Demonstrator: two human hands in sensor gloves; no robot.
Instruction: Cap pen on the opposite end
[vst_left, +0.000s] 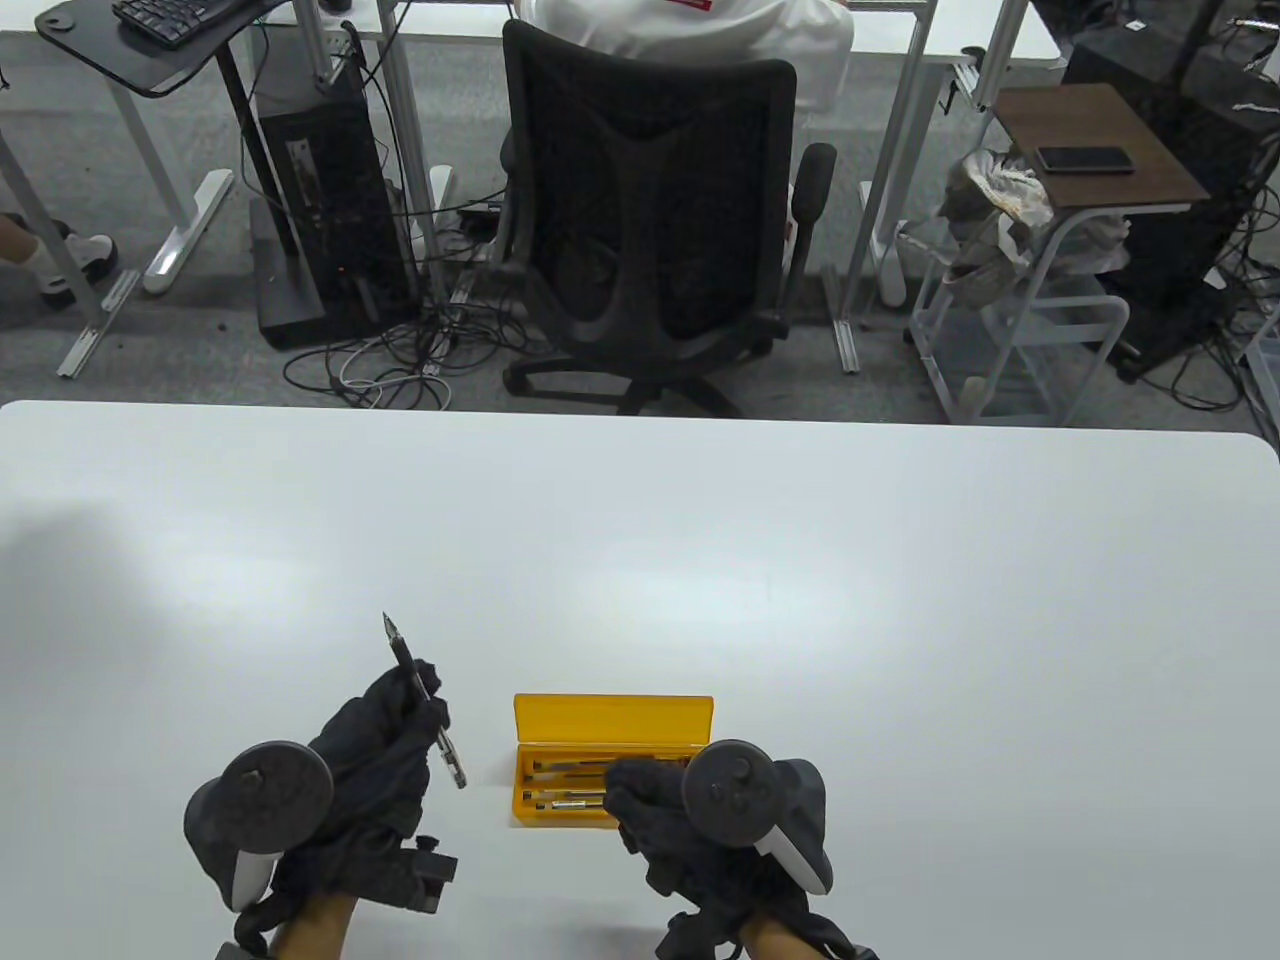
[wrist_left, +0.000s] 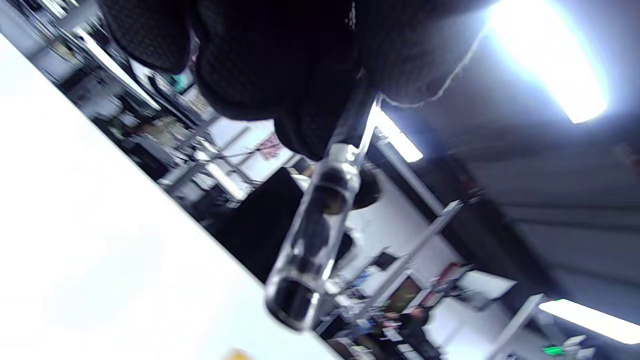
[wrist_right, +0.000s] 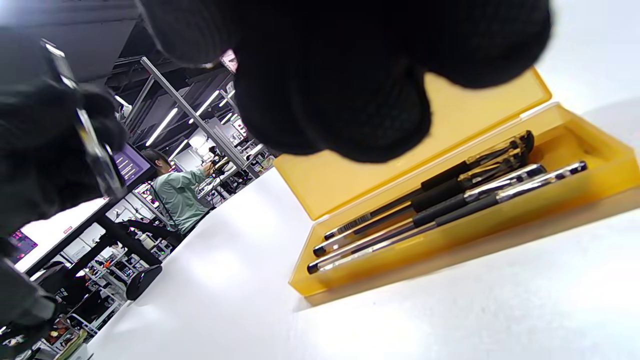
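Observation:
My left hand (vst_left: 425, 700) grips a black pen (vst_left: 402, 655) by its middle, a little above the white table (vst_left: 700, 560). The bare tip points up and away. A clear cap with a clip (vst_left: 453, 763) sits on the pen's rear end, pointing toward me. The left wrist view shows this cap (wrist_left: 310, 245) close up, under my fingers (wrist_left: 280, 75). My right hand (vst_left: 628, 792) hovers over the right part of the open yellow pen case (vst_left: 610, 715), fingers curled, with nothing seen in it.
The case (wrist_right: 400, 180) holds several capped black pens (wrist_right: 450, 200), lid tilted back. It lies near the table's front edge between my hands. A black office chair (vst_left: 650, 230) stands beyond the far edge.

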